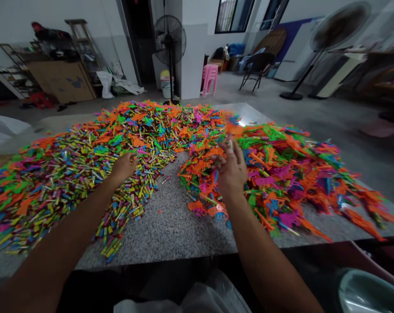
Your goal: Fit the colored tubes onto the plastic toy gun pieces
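A grey speckled table [170,226] is covered with bright plastic parts. A heap of small coloured tubes [69,174] spreads over the left side, and a heap of flat orange, green and pink toy pieces [281,169] lies on the right. My left hand [124,166] rests palm down on the tube heap with its fingers curled into the tubes; what it holds is hidden. My right hand [231,167] is raised over the flat pieces, its fingers pinched on an orange plastic piece [233,130], which is blurred by motion.
A bare strip of table runs between the two heaps. A white plastic bag [197,300] sits below the front edge and a pale basin [369,291] at lower right. Standing fans [170,41], a pink stool [210,78] and a black chair [257,67] stand behind.
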`<action>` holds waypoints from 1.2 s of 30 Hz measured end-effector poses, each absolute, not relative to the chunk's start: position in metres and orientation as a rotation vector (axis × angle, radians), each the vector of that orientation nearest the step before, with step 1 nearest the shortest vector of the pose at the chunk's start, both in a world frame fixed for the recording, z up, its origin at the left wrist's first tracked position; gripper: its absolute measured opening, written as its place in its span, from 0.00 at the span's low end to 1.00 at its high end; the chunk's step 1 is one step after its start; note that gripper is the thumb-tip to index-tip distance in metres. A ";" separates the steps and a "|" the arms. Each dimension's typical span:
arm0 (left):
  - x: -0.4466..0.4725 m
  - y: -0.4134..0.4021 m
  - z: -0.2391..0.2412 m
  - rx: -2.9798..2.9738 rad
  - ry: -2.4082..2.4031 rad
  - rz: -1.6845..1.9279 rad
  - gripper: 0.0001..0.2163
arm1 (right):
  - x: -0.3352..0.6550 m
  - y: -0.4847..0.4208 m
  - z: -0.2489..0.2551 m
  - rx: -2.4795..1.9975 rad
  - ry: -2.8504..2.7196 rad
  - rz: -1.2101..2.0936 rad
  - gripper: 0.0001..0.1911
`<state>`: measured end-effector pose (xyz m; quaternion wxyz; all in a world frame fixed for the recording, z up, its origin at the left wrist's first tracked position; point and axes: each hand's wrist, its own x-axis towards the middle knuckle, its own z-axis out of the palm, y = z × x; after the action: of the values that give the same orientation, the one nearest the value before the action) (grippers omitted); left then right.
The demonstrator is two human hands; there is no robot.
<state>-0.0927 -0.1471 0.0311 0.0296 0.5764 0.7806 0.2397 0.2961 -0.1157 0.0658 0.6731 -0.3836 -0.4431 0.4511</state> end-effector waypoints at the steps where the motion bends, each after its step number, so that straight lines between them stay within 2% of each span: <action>1: -0.105 -0.129 0.032 1.851 2.476 0.640 0.22 | 0.300 -0.113 0.069 -0.856 -0.967 1.024 0.29; 3: -0.123 -0.098 0.032 1.952 2.568 0.448 0.25 | 0.299 -0.117 0.062 -0.917 -1.021 1.136 0.29; 6: -0.133 -0.067 0.024 2.065 2.561 0.194 0.30 | 0.281 -0.136 0.026 -1.047 -1.347 1.368 0.18; 8: -0.133 -0.057 0.018 2.076 2.552 0.098 0.32 | 0.263 -0.149 -0.001 -1.056 -1.616 1.379 0.13; 11: -0.128 -0.053 0.013 2.067 2.560 0.056 0.30 | 0.235 -0.159 -0.024 -1.061 -1.999 1.202 0.11; 18: -0.125 -0.069 0.018 2.118 2.451 0.085 0.16 | 0.170 -0.133 -0.019 -1.346 -2.545 0.716 0.21; 21: -0.129 -0.079 0.014 2.088 2.455 0.169 0.12 | 0.155 -0.125 -0.024 -1.386 -2.671 0.607 0.20; 25: -0.137 -0.084 0.011 2.086 2.413 0.233 0.20 | 0.153 -0.130 -0.036 -1.376 -2.743 0.532 0.18; 29: -0.138 -0.070 0.018 2.183 2.378 0.150 0.19 | 0.159 -0.142 -0.052 -1.379 -2.655 0.518 0.16; 32: -0.137 -0.049 0.026 2.183 2.368 0.219 0.20 | 0.162 -0.148 -0.065 -1.349 -2.576 0.505 0.15; 36: -0.138 -0.028 0.024 2.342 2.219 0.145 0.27 | 0.163 -0.150 -0.074 -1.307 -2.517 0.519 0.15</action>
<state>-0.1377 -0.0275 0.0239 -0.0443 0.7245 0.6864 0.0447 0.1629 -0.1503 -0.0744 0.1290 -0.4494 -0.8657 0.1786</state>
